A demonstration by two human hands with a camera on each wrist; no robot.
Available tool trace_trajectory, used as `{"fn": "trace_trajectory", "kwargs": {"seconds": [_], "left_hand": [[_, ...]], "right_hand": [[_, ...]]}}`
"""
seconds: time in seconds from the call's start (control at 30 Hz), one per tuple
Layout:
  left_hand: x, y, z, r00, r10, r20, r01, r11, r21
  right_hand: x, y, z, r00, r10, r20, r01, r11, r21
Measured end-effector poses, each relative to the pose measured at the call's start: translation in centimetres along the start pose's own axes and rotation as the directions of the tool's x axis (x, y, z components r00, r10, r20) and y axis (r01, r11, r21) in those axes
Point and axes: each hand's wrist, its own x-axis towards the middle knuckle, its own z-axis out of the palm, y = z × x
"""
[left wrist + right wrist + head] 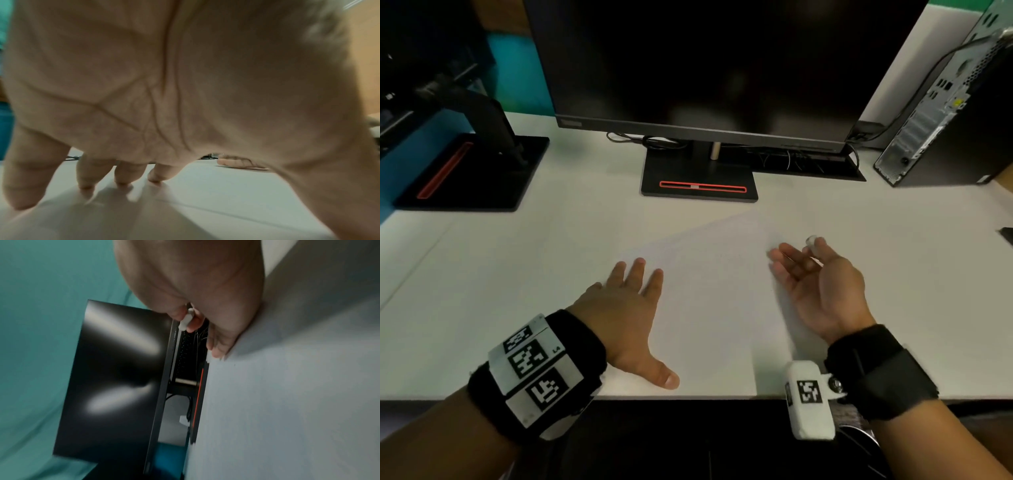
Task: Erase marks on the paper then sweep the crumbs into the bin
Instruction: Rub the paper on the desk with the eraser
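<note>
L hand [625, 308] flat w/ fingers spread, pressing paper [709, 294] on white tabletop [517, 260], R hand [822, 284] edge-down at paper's right side, thumb & forefinger pinching small white eraser [812, 241], dark monitor [709, 65] behind, PC tower [941, 113] far right.

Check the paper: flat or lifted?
Flat. The paper lies spread on the desk; left hand presses it with straight fingers, and no corner looks raised.

Left hand [626, 308] lies palm-down with fingers spread; right hand [822, 284] stands on edge, thumb and forefinger pinched
</note>
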Motion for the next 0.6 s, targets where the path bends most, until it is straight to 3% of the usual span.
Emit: {"fn": "trace_trajectory", "kwargs": {"seconds": [0.07,0.1,0.2,0.23,0.27,0.33,0.4,0.47,0.5,0.6], "left_hand": [[0.0,0.2,-0.2,1.0,-0.009,0.011,0.009,1.0,0.002],[0.1,0.4,-0.3,1.0,-0.016,0.015,0.016,1.0,-0.001],[0.5,1.1,-0.4,0.999,-0.043,0.006,0.044,0.999,-0.015],[0.6,1.3,-0.5,0.999,-0.051,0.001,0.051,0.999,-0.014],[0.6,1.3,-0.5,0.999,-0.054,-0.001,0.054,0.999,-0.009],[0.6,1.3,-0.3,0.999,-0.049,-0.008,0.049,0.999,0.001],[0.4,1.0,-0.1,0.999,-0.044,-0.019,0.044,0.999,0.0],[0.3,0.9,0.1,0.999,-0.033,-0.033,0.033,0.999,-0.006],[0.3,0.8,0.2,0.999,-0.025,-0.043,0.024,1.0,-0.012],[0.5,0.6,0.3,0.997,-0.002,-0.074,0.0,1.0,-0.019]], "right_hand": [[-2.1,1.1,0.6,0.983,0.125,0.135,-0.122,0.992,-0.03],[-3.4,2.2,1.1,0.945,0.243,0.219,-0.218,0.967,-0.132],[-5.3,4.8,1.5,0.746,0.587,0.313,-0.361,0.753,-0.55],[-4.8,4.8,1.5,0.72,0.625,0.302,-0.376,0.716,-0.588],[-3.7,4.3,1.6,0.741,0.617,0.265,-0.4,0.723,-0.563],[-0.5,2.4,1.4,0.869,0.463,0.173,-0.377,0.848,-0.374],[2.2,0.0,1.5,0.977,0.205,0.055,-0.192,0.964,-0.184],[3.1,-1.2,1.5,0.999,0.031,-0.026,-0.033,0.997,-0.069],[2.8,-1.0,1.7,1.0,0.023,-0.013,-0.023,0.998,-0.051],[-0.2,1.8,3.4,0.955,0.251,0.161,-0.225,0.96,-0.166]]}}
